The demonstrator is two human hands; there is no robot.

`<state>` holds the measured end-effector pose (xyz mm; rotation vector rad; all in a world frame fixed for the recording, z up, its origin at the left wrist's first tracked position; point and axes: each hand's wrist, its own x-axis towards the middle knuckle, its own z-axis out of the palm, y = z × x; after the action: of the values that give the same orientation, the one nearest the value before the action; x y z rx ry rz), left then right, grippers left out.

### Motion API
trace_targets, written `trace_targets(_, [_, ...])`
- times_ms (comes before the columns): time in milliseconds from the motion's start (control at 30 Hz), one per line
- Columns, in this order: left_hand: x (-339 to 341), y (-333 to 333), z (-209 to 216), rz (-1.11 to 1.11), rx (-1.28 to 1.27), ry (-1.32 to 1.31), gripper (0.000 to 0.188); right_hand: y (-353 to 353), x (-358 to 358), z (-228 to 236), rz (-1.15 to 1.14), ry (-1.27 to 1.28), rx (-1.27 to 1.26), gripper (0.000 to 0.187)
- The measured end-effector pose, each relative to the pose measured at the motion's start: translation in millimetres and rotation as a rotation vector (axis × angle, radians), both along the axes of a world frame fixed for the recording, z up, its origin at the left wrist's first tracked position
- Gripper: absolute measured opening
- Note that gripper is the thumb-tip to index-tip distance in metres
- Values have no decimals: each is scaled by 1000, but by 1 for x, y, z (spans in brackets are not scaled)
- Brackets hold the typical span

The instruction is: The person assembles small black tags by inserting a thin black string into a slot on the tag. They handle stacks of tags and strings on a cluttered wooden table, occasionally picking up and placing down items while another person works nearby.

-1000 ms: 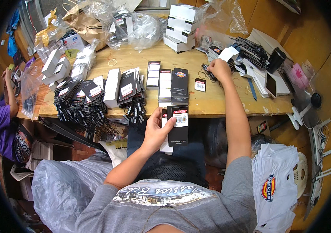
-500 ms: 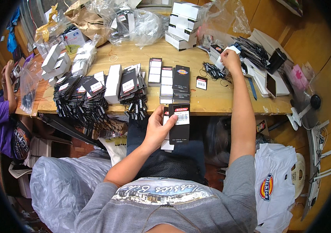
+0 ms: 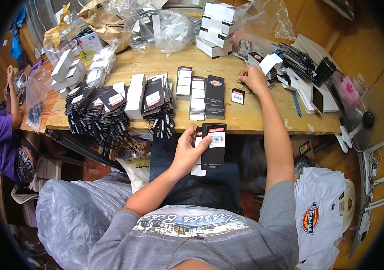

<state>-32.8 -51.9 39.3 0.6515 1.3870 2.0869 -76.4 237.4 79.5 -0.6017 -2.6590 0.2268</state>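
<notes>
My left hand (image 3: 188, 152) is closed around several black hang tags (image 3: 213, 155) with white barcode stickers, held upright just off the table's front edge. A white strip hangs below them. Out over the table, my right hand (image 3: 253, 79) has its fingertips pinched together at the black tag strings (image 3: 239, 83), mostly hidden under the hand. Beside those fingers lies a small black-edged tag (image 3: 238, 96) with a white label. Left of it stand a stack of black tags (image 3: 214, 90) and two stacks with white labels (image 3: 197, 96), (image 3: 184, 82).
Strung black tags (image 3: 95, 108) and more tags (image 3: 156, 101) flank a white box (image 3: 134, 96). White boxes (image 3: 215, 29) stand stacked at the back. At right are a black cup (image 3: 325, 69), a phone (image 3: 317, 99) and a blue pen (image 3: 296, 103). A person in purple (image 3: 4, 130) sits at left.
My right hand has moved left and nearer, from a white piece at the right-hand pile to the black strings. The left hand keeps its tags, and the whole view has shifted slightly.
</notes>
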Motion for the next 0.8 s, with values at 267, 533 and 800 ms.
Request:
trace_targets(267, [-2, -5, -2, 23, 13, 21, 15, 30, -9, -14, 13, 202, -330, 17])
trace_targets(533, [3, -1, -4, -32, 41, -36, 19, 6, 21, 46, 219, 307, -1001, 14])
trace_targets(800, [-1, -5, 9, -57, 67, -40, 20, -16, 53, 80, 519, 288, -1147, 21])
